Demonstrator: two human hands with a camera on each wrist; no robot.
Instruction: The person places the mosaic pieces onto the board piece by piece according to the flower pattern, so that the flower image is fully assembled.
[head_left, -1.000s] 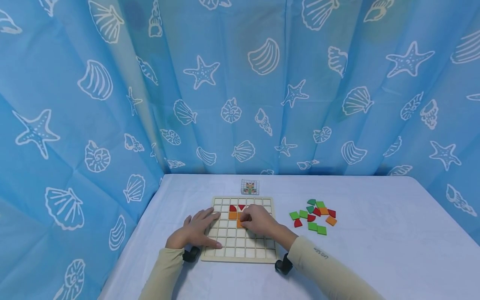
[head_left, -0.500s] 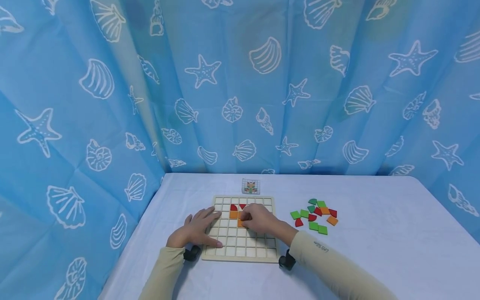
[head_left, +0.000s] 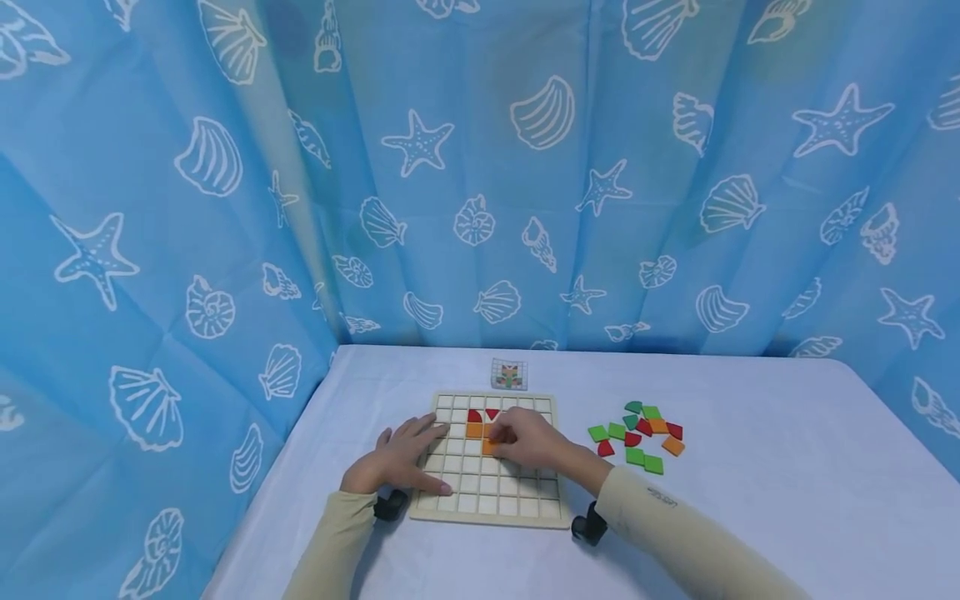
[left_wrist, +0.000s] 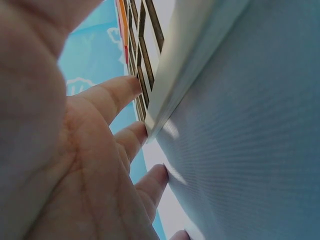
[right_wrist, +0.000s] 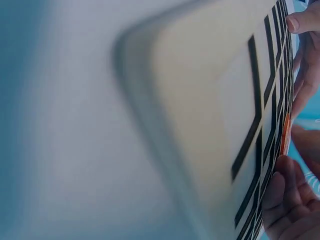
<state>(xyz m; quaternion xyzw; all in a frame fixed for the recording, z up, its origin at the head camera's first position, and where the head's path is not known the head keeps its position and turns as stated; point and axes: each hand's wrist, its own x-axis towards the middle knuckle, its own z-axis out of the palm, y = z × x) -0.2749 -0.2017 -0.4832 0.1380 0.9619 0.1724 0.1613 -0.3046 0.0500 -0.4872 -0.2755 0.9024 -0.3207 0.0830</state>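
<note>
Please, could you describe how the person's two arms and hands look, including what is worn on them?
The left hand and right hand are bare, without gloves. The left sleeve and right sleeve are long, plain and beige. Small dark lettering, too blurred to read, marks the right one. A black wrist camera shows at each wrist.

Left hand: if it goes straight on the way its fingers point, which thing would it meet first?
The left hand would probably meet the red tile nearest it on the board, or the orange tile just below in the head view. Depth is unclear, so it may pass above them.
</note>
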